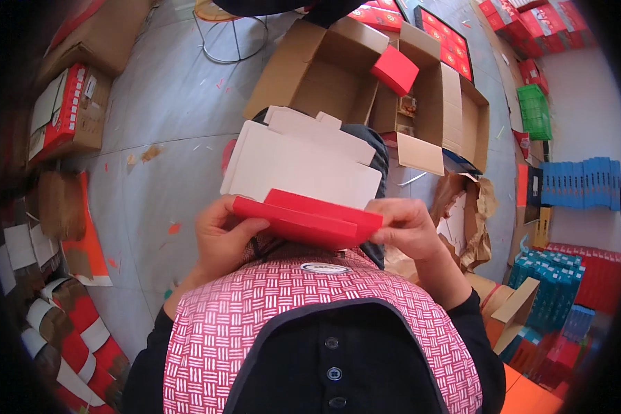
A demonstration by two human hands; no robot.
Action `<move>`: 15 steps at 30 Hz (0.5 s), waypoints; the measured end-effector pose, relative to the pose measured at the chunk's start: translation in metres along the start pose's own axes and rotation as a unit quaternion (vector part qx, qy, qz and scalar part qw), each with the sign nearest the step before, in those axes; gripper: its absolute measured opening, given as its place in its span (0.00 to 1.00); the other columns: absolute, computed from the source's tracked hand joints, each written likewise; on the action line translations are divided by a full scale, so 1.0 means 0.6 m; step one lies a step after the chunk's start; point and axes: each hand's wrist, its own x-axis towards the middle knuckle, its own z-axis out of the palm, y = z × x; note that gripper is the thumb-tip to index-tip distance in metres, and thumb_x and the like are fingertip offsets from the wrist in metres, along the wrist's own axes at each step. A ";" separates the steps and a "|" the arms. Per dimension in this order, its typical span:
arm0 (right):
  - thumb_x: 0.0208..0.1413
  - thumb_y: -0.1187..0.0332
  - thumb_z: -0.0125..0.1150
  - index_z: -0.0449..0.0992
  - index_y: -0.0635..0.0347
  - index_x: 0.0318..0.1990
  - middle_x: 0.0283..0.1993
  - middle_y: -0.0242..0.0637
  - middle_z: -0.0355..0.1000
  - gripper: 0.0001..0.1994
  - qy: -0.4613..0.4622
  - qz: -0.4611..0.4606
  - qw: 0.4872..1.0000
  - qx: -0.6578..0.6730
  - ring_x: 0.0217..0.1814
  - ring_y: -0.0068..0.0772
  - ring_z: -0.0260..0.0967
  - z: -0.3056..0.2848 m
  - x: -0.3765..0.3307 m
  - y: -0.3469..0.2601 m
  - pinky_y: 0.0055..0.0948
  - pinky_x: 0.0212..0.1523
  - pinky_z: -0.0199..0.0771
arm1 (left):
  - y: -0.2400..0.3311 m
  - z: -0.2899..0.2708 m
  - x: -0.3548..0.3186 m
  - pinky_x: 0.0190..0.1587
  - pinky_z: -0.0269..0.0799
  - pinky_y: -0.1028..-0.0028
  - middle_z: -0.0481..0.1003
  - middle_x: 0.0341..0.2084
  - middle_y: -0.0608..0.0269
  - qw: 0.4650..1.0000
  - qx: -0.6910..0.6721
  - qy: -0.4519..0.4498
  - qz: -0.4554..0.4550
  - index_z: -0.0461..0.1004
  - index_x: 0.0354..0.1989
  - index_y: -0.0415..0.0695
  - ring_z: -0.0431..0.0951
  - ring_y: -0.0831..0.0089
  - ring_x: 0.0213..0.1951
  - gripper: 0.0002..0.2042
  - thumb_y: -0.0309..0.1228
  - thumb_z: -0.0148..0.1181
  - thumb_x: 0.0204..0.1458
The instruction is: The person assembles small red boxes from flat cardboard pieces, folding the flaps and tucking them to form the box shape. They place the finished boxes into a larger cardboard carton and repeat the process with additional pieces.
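Note:
A partly folded cardboard box, white inside and red outside, lies over my lap. Its near side is bent up and shows the red face, while the white panel with cut flaps spreads away from me. My left hand pinches the near left corner, thumb on the red side. At the near right corner, my right hand grips the same box between thumb and fingers. A pink and white patterned apron covers my front just below the hands.
Open brown cartons stand ahead, with a closed red box resting on their edge. Crumpled brown paper lies to the right. Stacked blue boxes and a green crate line the right wall. Another carton sits at left.

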 end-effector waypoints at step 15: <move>0.49 0.78 0.64 0.75 0.68 0.33 0.33 0.33 0.73 0.05 0.119 -0.015 0.992 -0.029 0.37 0.20 0.68 0.038 0.014 0.005 0.21 0.40 0.68 | -0.016 0.011 0.028 0.46 0.70 0.72 0.77 0.36 0.56 0.997 -0.018 0.069 0.004 0.72 0.40 0.35 0.76 0.71 0.39 0.13 0.12 0.56 0.45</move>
